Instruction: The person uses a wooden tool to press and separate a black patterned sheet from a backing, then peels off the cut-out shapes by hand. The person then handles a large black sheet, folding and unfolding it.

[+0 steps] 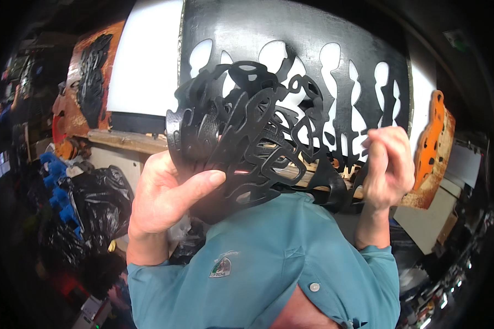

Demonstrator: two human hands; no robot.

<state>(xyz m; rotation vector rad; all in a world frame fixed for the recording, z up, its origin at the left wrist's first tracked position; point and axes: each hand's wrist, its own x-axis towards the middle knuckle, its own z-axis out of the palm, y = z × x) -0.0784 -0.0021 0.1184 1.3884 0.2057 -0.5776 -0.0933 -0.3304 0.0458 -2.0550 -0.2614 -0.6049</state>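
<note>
A: Tight up front here. The black cut-out piece [247, 131] fills the middle, with the left hand [167, 197] clamped on its lower left edge and the right hand [387, 167] closed at its right end.

B: Behind it?

A: The black stencil board [291, 33] stands close, blocking the way back.

B: Any room?

A: Left side, above the black bags [96, 200], is open. The orange panel [431, 145] crowds the right.

Single head-mounted fisheye view, left of a pair. It looks down and forward, very near the raised hands and a black openwork piece [252, 137]; the dark, curved rim is probably lens edge.
</note>
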